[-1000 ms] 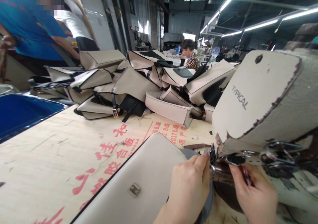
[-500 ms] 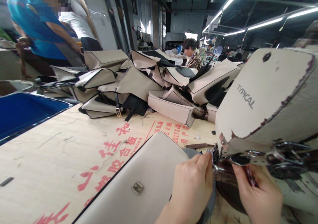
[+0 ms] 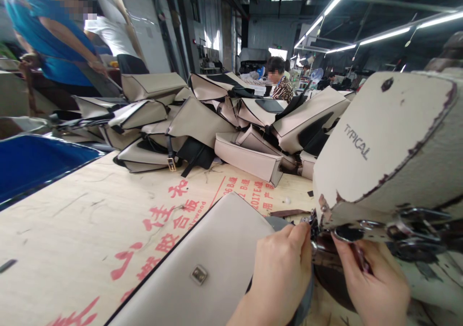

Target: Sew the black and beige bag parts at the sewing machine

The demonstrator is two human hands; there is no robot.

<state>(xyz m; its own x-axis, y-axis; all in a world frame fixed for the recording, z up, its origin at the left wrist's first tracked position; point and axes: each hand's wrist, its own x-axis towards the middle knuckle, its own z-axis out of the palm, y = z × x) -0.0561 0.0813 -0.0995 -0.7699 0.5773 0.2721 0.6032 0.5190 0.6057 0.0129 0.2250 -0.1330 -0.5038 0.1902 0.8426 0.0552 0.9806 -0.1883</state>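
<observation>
Pale leather bag [image 3: 191, 263]; left hand [image 3: 284, 268] pinches edge by presser foot [image 3: 314, 232], right hand [image 3: 374, 282] unclear.

Both hands bare, low right of view, just apart. Left hand [image 3: 284, 263]: back up, fingers curled and bunched, tips pointing right. Left forearm [image 3: 246, 314] enters from the bottom edge. Right hand [image 3: 372, 285]: turned inward, fingertips [image 3: 338, 246] reaching up-left toward the left hand. Can't confirm grip on either from this angle.
</observation>
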